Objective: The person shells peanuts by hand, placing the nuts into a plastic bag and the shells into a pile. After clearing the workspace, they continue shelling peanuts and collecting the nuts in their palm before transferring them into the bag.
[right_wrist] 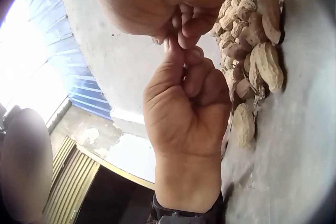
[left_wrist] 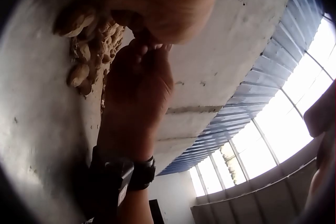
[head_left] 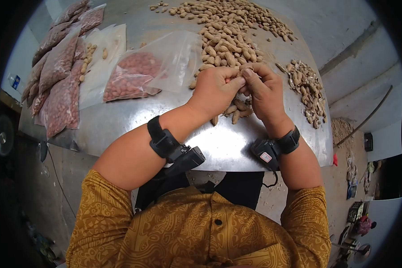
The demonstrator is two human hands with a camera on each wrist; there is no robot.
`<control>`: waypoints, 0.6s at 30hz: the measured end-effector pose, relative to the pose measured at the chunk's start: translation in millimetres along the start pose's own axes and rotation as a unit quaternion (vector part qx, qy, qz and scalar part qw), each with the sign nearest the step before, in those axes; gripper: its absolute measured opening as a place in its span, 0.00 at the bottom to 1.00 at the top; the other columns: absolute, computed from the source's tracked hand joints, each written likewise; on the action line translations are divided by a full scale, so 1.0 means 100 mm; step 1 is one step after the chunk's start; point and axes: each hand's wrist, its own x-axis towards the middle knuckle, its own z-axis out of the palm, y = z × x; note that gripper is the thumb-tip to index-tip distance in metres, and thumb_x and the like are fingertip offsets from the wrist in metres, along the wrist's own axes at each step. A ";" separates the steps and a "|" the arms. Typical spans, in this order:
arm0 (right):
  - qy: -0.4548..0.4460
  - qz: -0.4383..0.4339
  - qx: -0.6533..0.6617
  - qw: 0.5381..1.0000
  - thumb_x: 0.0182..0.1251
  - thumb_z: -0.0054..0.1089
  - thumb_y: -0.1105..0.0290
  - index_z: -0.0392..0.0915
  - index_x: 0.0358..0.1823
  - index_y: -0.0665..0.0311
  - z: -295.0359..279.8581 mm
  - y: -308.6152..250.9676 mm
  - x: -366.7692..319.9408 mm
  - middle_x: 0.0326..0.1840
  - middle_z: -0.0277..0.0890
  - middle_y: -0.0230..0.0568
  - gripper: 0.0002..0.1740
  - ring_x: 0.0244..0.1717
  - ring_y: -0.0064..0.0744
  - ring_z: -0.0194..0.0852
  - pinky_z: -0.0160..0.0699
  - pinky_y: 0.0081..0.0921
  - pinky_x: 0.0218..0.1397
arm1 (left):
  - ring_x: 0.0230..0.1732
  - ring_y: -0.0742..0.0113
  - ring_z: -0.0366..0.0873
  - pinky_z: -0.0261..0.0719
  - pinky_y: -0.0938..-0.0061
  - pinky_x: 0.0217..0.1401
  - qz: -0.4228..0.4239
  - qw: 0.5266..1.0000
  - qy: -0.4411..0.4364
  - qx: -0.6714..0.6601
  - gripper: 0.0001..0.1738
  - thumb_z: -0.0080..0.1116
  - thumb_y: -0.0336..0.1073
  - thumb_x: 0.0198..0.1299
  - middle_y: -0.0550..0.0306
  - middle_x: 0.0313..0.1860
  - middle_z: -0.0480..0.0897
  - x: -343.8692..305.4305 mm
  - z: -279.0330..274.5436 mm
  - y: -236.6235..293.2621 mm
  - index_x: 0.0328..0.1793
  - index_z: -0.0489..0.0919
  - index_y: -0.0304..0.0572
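Both hands meet at the fingertips over the near end of a heap of unshelled peanuts (head_left: 230, 44). Between them, mostly hidden by thumbs and fingers, is a peanut (head_left: 246, 68). My left hand (head_left: 216, 89) pinches it from the left, its fingers curled in. From the other side my right hand (head_left: 267, 91) grips it, thumb laid along the top. In the right wrist view the two thumbs come together in front of curled fingers. A few loose peanuts (right_wrist: 268, 66) lie on the metal table (head_left: 174, 120) just below the hands.
Left of the heap lies an open clear bag of red shelled peanuts (head_left: 134, 73). Filled bags (head_left: 60, 85) are stacked at the far left, beside flat empty bags (head_left: 107, 44) with some peanuts on top. Broken shells (head_left: 306, 87) are piled near the right edge.
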 end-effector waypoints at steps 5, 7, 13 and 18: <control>0.006 0.002 0.126 0.992 0.64 0.55 0.71 0.76 0.42 0.71 0.01 0.06 0.02 0.29 0.76 0.35 0.10 0.26 0.18 0.71 0.72 0.14 0.29 | 0.28 0.78 0.73 0.71 0.84 0.32 -0.041 0.999 -0.014 -0.023 0.11 0.53 0.33 0.60 0.62 0.26 0.79 0.03 -0.05 0.05 0.36 0.80 0.28; -0.001 0.007 0.153 0.988 0.64 0.55 0.72 0.76 0.44 0.72 0.01 0.06 0.02 0.29 0.76 0.37 0.11 0.26 0.21 0.72 0.74 0.15 0.30 | 0.26 0.79 0.71 0.69 0.85 0.29 -0.042 0.997 -0.019 -0.058 0.11 0.53 0.33 0.61 0.63 0.26 0.78 0.04 -0.06 0.00 0.34 0.80 0.30; -0.008 0.029 0.232 0.972 0.65 0.53 0.72 0.73 0.47 0.74 -0.01 0.10 0.03 0.33 0.77 0.42 0.13 0.29 0.25 0.76 0.78 0.16 0.32 | 0.19 0.85 0.62 0.59 0.89 0.19 -0.111 0.970 -0.025 -0.217 0.12 0.53 0.37 0.63 0.63 0.25 0.76 0.02 -0.08 0.07 0.35 0.78 0.33; -0.018 0.040 0.275 0.960 0.66 0.53 0.72 0.72 0.48 0.74 -0.02 0.07 0.04 0.35 0.77 0.43 0.14 0.33 0.28 0.79 0.80 0.17 0.36 | 0.18 0.84 0.61 0.58 0.89 0.18 -0.155 0.916 -0.032 -0.369 0.13 0.51 0.39 0.64 0.60 0.27 0.75 0.04 -0.09 0.05 0.41 0.75 0.33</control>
